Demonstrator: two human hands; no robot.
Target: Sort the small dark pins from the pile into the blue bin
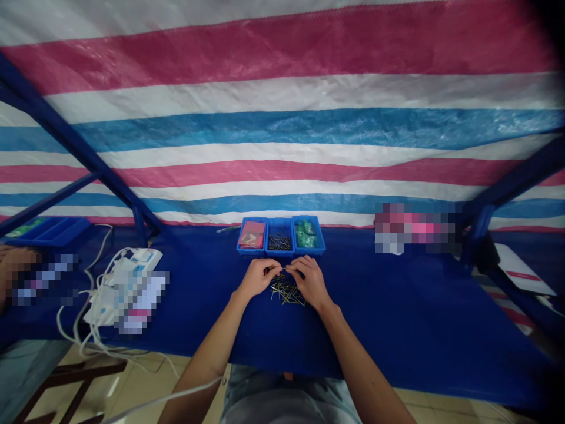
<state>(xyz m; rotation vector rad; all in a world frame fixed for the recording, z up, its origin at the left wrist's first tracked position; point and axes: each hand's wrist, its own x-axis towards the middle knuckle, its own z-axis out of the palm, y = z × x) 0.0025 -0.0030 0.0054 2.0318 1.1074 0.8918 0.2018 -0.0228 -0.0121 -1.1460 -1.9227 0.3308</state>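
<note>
My left hand (258,278) and my right hand (312,284) meet over the table, both closed in a pinch. Between their fingertips a thin, short rod (284,269) shows, too small to make out in detail. Just below the fingers lies a loose pile of thin brass-coloured rods (288,292), like long screws or pins. Behind the hands, three blue bins stand side by side. The left bin (239,249) has a pinkish-red packet in it, the middle bin (279,222) holds dark thin rods, and the right bin (322,242) contains green, clear-looking pieces.
On the left, white cables (95,330) and a white power strip (99,309) lie near blurred papers. Another person's hand (17,265) is at the far left, by a blue tray (66,231). A pixelated pink item (419,228) sits back right. Blue frame bars (117,188) flank a striped sheet.
</note>
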